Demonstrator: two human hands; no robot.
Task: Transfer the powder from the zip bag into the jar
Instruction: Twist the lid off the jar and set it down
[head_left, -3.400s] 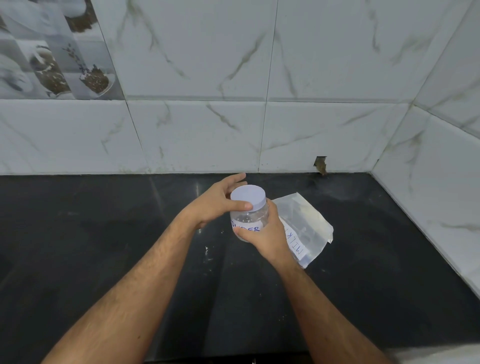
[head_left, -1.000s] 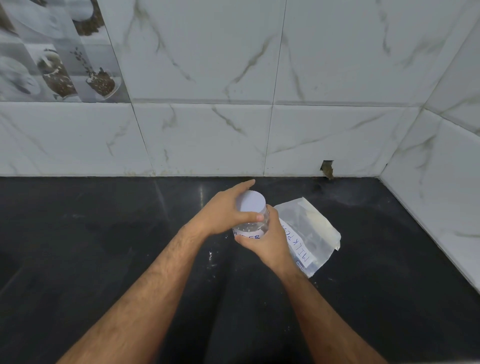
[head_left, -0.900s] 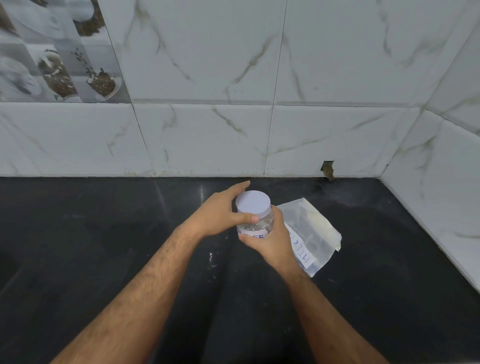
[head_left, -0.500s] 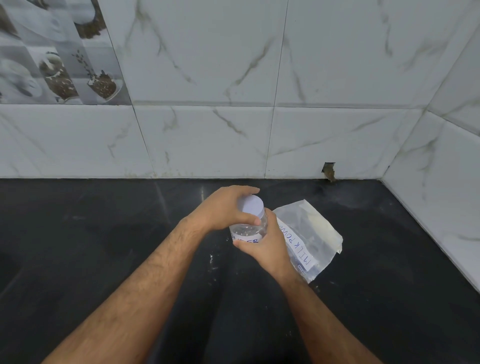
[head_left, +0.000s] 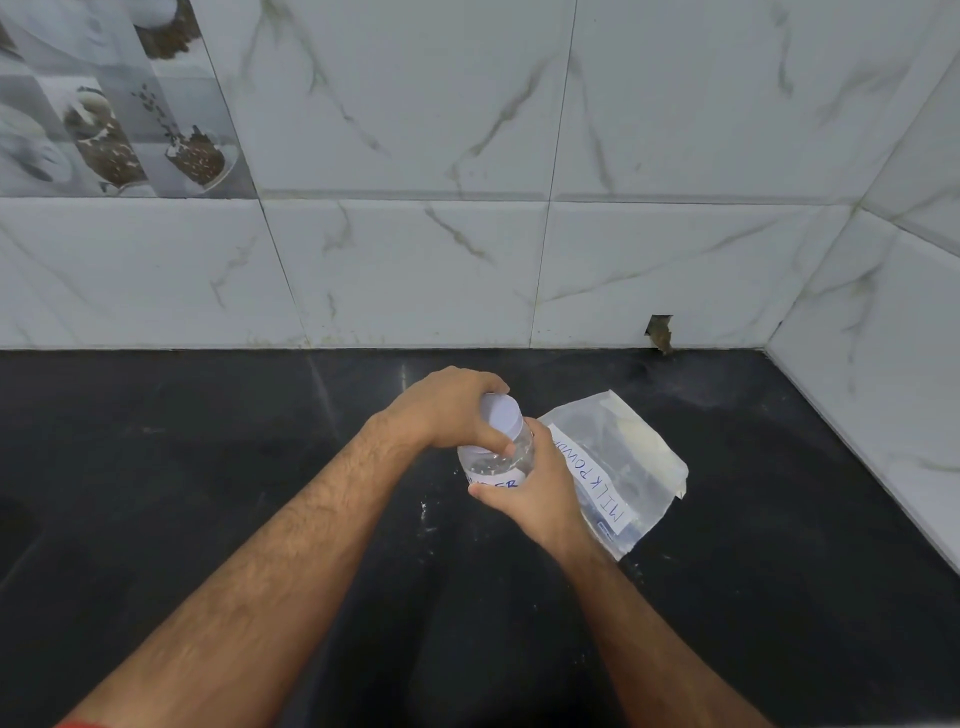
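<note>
A small clear jar (head_left: 498, 460) with a white label is held above the black counter, tilted to the left. My right hand (head_left: 540, 493) grips its body from the right. Its white lid (head_left: 501, 415) is wrapped by the fingers and thumb of my left hand (head_left: 447, 408), which comes from the left. Right behind my right hand lies the clear zip bag (head_left: 628, 462) flat on the counter, with a white label reading MILK POWDER and a little pale powder in its far corner.
The black counter (head_left: 208, 493) runs to white marble-tiled walls at the back and on the right, meeting in a corner (head_left: 766, 351). Specks of white powder (head_left: 426, 514) lie on the counter under my hands. A chipped hole (head_left: 660, 332) marks the back wall.
My left hand has closed further over the lid and turned on it; the jar has tilted more to the left. The zip bag has stayed in place.
</note>
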